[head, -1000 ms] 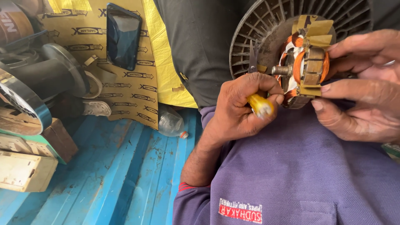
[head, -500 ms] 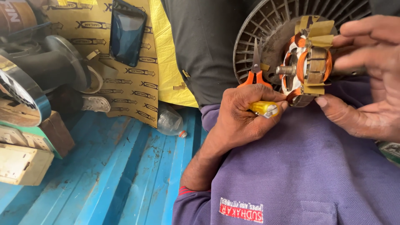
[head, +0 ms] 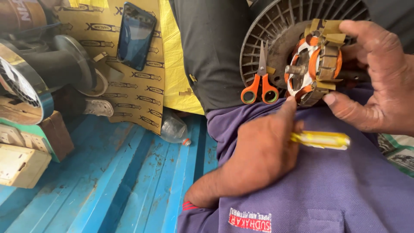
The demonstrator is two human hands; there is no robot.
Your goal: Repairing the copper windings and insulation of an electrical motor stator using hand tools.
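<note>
Nearest the camera, the left hand (head: 258, 157) lies on the purple cloth of the lap (head: 345, 194), its fingers closed loosely around a yellow translucent-handled screwdriver (head: 321, 140). Only the handle shows, so the tip's whereabouts cannot be told. The handle's long axis runs nearly level, left to right, sticking out of the fist toward the right hand. The left thumb (head: 288, 108) stretches up and away from the handle, its tip just touching the lower edge of the copper-wound motor stator (head: 312, 69).

The stator, with orange coils, tan paper insulation and a short steel shaft at its centre, sits just above and to the right of the left hand. The right hand (head: 379, 82) grips it from the right side, fingers over the top and thumb under the bottom, clamped on its rim. So the right hand holds the piece, while the left is the nearer one carrying the tool below it.

Just left of the stator, orange-handled scissors (head: 260, 82) stand points-up against a grey slotted round fan housing (head: 276, 34). Farther left, a dark phone (head: 136, 36) rests on yellow printed cardboard (head: 142, 86) above the blue ribbed metal floor (head: 108, 185).
</note>
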